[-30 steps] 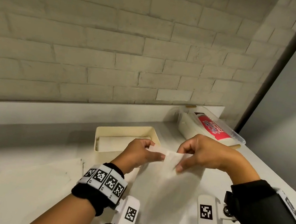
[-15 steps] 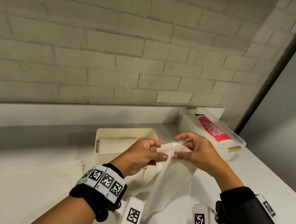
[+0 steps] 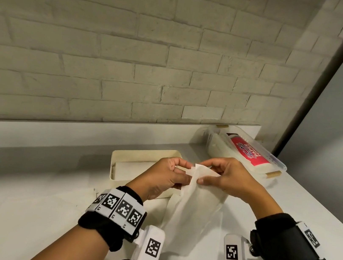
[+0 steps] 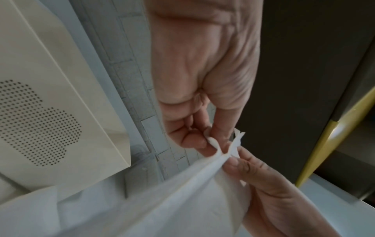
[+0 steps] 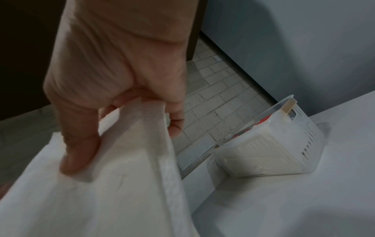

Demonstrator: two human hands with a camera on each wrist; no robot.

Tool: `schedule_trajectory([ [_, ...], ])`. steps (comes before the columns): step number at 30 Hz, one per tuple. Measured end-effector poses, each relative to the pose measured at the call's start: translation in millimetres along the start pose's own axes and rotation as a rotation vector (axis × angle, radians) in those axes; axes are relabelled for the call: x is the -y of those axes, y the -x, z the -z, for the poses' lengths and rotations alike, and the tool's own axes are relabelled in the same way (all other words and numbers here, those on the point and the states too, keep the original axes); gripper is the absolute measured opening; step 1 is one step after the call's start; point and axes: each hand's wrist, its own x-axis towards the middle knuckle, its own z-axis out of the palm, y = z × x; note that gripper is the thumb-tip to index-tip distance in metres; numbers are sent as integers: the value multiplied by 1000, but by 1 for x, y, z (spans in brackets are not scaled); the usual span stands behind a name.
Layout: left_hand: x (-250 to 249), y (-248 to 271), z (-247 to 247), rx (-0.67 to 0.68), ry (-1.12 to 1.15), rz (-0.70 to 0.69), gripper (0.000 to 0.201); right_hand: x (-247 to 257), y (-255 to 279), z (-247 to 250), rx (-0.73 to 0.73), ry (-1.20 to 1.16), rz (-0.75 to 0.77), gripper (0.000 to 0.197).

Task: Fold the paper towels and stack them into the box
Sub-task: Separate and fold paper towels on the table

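1. While the head view is looking down at the white table (image 3: 301, 207), the left hand (image 3: 165, 180) and the right hand (image 3: 225, 178) are meeting above it, and both are pinching the top edge of a thin white paper towel (image 3: 197, 207). The towel is hanging down between the wrists, and its lower part is reaching the table. Just behind the left hand, an open cream rectangular box (image 3: 140, 154) is standing, and a folded white towel is lying inside it. Near the wall on the right, a clear plastic basket (image 3: 276, 165) is holding a pack with a red label (image 3: 249, 154). Another flat white sheet (image 3: 37, 216) is lying on the table at the left.

2. In the left wrist view, the left hand (image 4: 202, 80) is curling its fingers and nipping a crumpled corner of the paper towel (image 4: 172, 200), while the right hand (image 4: 270, 192) is pinching the same edge just beside it. The cream box (image 4: 50, 96), with a dotted pattern on its side, is showing at the left.

3. In the right wrist view, the right hand (image 5: 121, 77) is gripping the paper towel (image 5: 105, 184) with the thumb in front and the fingers behind. The clear basket (image 5: 270, 149) is standing apart, against the brick wall.
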Motion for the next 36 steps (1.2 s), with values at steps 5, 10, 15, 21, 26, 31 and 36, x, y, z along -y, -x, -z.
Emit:
schedule_trajectory([
  [5, -3, -1, 1, 1, 4, 2, 29, -1, -4, -3, -27, -3, -25, 20],
  [10, 0, -3, 3, -18, 125, 28, 27, -9, -6, -7, -128, -113, -9, 18],
  [15, 1, -7, 5, -53, 175, 30, 26, -15, -7, -12, -238, -208, 24, 17],
  [21, 3, -11, 7, -123, 181, 52, 23, -19, -8, -12, -342, -222, 153, 17],
  [26, 3, -13, 10, -193, 101, 23, 22, -19, -6, -6, -315, -6, 246, 30],
  [31, 1, -12, 6, -203, 20, -34, 23, -11, -3, -3, -205, 100, 166, 27],
  [36, 3, -12, 2, -247, -10, -77, 24, -10, -2, -8, -152, 44, 81, 26],
])
